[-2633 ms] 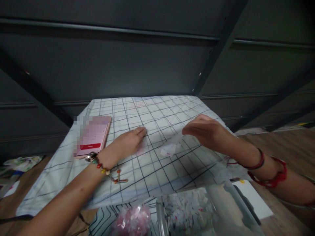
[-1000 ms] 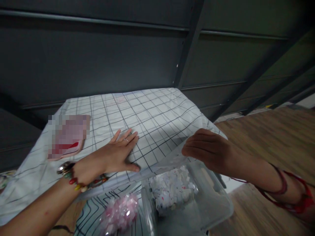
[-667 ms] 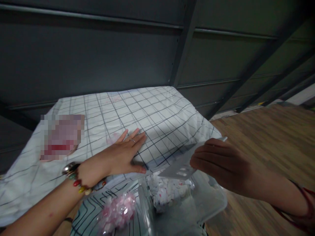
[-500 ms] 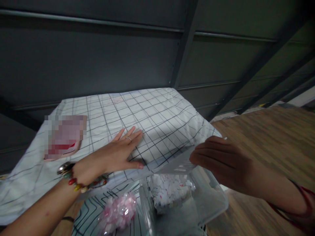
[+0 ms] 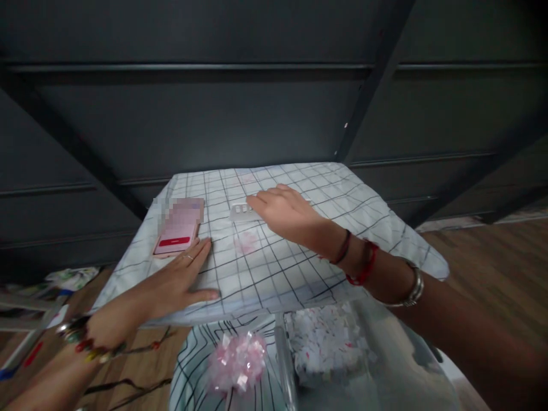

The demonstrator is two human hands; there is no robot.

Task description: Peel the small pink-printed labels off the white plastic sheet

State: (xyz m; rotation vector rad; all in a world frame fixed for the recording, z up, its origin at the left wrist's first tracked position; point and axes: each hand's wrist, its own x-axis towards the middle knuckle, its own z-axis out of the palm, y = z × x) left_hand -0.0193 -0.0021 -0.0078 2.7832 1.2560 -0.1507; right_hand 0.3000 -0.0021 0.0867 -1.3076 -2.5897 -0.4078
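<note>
My right hand [image 5: 285, 208] is over the middle of a checked white cloth [image 5: 274, 274], its fingers closed on a flat, whitish plastic strip [image 5: 240, 212]. Small pale squares show along the strip's visible end; the rest is hidden under the fingers. My left hand [image 5: 184, 277] lies flat with fingers stretched out on the cloth, holding nothing. Its fingertips are beside the lower end of a pink phone [image 5: 177, 228], whose screen shows a red bar. A faint pinkish patch [image 5: 247, 242] marks the cloth between the hands.
Below the cloth's near edge, a shiny pink bunch [image 5: 237, 362] rests on a striped surface [image 5: 192, 365]. Beside it, a clear plastic box [image 5: 285, 359] holds whitish paper scraps [image 5: 325, 342]. A dark panelled wall [image 5: 214, 120] rises behind. Wooden floor [image 5: 483, 251] shows at the right.
My right hand has moved from above the plastic box to the middle of the cloth, with the whitish plastic piece. My left hand now lies closer to the phone. The view has shifted.
</note>
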